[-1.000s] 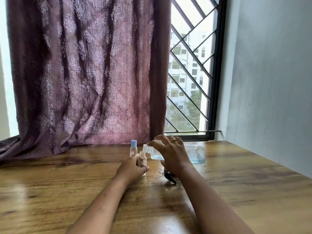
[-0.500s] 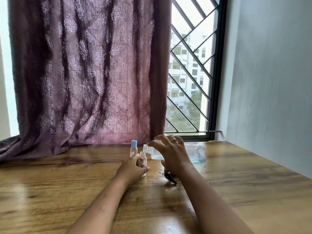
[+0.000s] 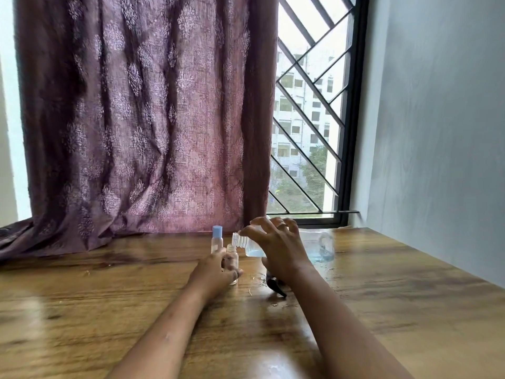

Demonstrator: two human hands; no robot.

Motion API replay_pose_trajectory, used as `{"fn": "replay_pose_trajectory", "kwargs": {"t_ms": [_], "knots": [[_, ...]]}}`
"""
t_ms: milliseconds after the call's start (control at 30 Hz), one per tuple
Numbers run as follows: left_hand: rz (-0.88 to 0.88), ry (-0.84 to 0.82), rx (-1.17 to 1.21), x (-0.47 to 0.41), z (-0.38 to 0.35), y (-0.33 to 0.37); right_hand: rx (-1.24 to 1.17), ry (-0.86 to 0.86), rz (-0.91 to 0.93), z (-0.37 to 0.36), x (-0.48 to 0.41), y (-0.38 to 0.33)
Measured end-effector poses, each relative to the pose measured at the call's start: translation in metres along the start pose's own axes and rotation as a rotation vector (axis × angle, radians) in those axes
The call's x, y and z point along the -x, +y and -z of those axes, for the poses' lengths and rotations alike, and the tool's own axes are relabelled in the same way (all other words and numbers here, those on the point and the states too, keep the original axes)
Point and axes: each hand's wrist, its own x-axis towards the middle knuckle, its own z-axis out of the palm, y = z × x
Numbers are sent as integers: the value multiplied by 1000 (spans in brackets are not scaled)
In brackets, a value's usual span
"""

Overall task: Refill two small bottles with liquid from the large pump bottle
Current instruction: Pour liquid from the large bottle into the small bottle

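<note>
Capped bottle (image 3: 217, 239) behind open bottle (image 3: 232, 258); large bottle (image 3: 287, 243) right — pump (image 3: 274, 285) before.

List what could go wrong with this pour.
1. The large bottle has a far wider mouth than the uncapped small bottle, so liquid may slop onto the table.
2. The right hand seems to grip the large bottle with clawed fingertips, so it might slip.
3. The blue-capped bottle stands just behind the left hand, which steadies the uncapped small bottle, and could get knocked over.
</note>
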Motion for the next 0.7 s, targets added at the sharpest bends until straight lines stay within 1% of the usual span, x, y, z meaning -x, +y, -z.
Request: {"fn": "replay_pose_trajectory", "kwargs": {"t_ms": [700], "knots": [[9,-10,7,-1,-1,-2,14,6,-4,0,-1,-2]]}}
